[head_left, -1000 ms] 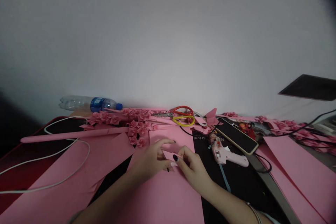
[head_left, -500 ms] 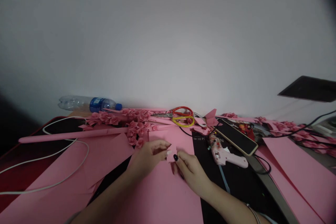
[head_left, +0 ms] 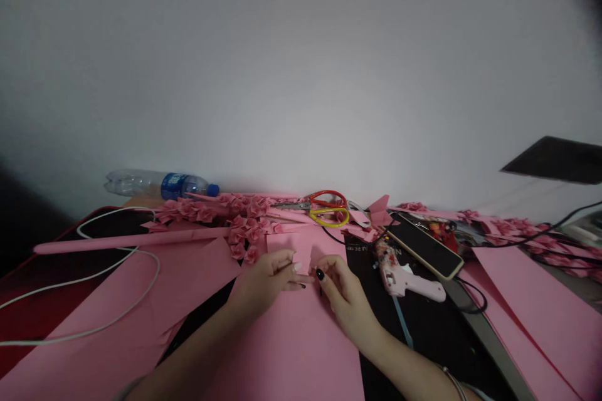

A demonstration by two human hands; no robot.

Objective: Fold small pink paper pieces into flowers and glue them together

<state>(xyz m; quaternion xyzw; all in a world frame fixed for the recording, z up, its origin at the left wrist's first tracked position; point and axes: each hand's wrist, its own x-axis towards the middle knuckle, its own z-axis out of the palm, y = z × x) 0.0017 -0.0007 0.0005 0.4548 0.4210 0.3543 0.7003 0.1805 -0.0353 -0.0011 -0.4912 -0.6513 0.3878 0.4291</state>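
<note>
My left hand (head_left: 264, 279) and my right hand (head_left: 342, 291) meet over a large pink paper sheet (head_left: 291, 344) in the middle of the table. Between their fingertips they pinch a small pink paper piece (head_left: 303, 263), held upright. The fingers of both hands are closed on it, and my right thumbnail is dark. A cluster of pink paper roses (head_left: 239, 222) lies just beyond my left hand.
A pink glue gun (head_left: 402, 272) and a black phone (head_left: 426, 243) lie right of my hands. Red and yellow scissors (head_left: 327, 208), a water bottle (head_left: 160, 185), a rolled pink tube (head_left: 126, 241) and a white cable (head_left: 89, 276) sit behind and left. More pink sheets (head_left: 531, 301) cover the right.
The small pink piece has been turned from lying flat between my fingers to standing upright, and both hands have shifted slightly away from me.
</note>
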